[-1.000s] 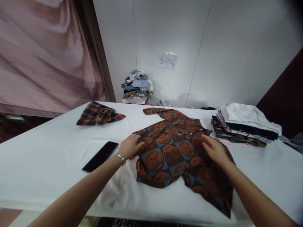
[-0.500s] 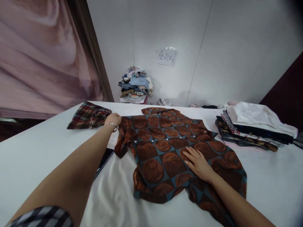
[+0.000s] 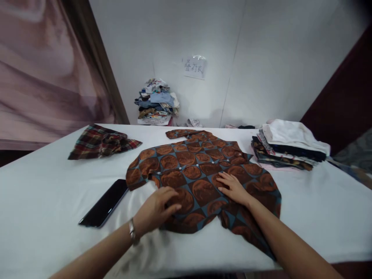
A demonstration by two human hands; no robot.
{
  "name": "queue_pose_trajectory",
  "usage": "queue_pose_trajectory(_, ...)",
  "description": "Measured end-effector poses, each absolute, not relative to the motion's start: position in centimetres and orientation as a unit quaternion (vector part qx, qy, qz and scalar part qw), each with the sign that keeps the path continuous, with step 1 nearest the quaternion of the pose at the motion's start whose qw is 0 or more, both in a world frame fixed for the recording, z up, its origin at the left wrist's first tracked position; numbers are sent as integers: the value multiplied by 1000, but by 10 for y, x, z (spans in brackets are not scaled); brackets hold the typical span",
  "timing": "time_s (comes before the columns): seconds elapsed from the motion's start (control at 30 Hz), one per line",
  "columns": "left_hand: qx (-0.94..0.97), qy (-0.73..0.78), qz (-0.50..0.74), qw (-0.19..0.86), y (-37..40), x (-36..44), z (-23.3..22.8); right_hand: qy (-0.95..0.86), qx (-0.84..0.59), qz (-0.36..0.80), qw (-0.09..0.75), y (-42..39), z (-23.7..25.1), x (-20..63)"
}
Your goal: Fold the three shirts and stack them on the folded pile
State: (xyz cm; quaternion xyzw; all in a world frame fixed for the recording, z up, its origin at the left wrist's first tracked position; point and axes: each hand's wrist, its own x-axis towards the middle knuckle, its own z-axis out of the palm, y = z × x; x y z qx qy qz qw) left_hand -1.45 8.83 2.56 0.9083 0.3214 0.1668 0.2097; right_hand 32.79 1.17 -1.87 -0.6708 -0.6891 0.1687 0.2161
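We count one brown patterned shirt (image 3: 200, 170), one plaid shirt (image 3: 100, 141) at ten o'clock, one phone (image 3: 104, 203), two piles of clothes (image 3: 287, 145) (image 3: 157, 102), two hands (image 3: 155, 209) (image 3: 234, 188).

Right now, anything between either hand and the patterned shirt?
Nothing visible. The left hand lies flat on the shirt at its near left edge, and the right hand presses on its middle. The phone lies left of the shirt, apart from both hands.

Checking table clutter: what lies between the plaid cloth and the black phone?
Only bare white table between the plaid cloth and the phone, seen in the head view.
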Motion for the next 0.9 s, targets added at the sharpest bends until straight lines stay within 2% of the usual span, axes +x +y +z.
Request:
queue_pose_trajectory(0.13,925,320,121,164,49,-34,1,-635,-654,235,339,-9,3,340)
queue_pose_trajectory(0.2,933,312,130,127,46,-39,-8,-616,-666,218,359,-31,11,351)
queue_pose_trajectory(0.33,941,287,163,73,53,-35,-11,-604,-713,145,326,-92,11,377)
queue_pose_trajectory(0.43,939,293,171,63,60,-29,-8,-574,-745,149,305,-135,-1,385)
queue_pose_trajectory(0.53,916,343,180,100,66,-26,-2,-574,-752,176,272,-162,-16,382)
queue_pose_trajectory(0.67,849,442,233,170,70,-28,15,-604,-746,135,244,-165,-32,376)
queue_pose_trajectory(0.8,798,484,323,154,73,-40,37,-587,-724,108,346,-147,-32,365)
queue_pose_trajectory(0.9,793,491,337,129,70,-57,47,-532,-700,159,449,-141,-16,358)
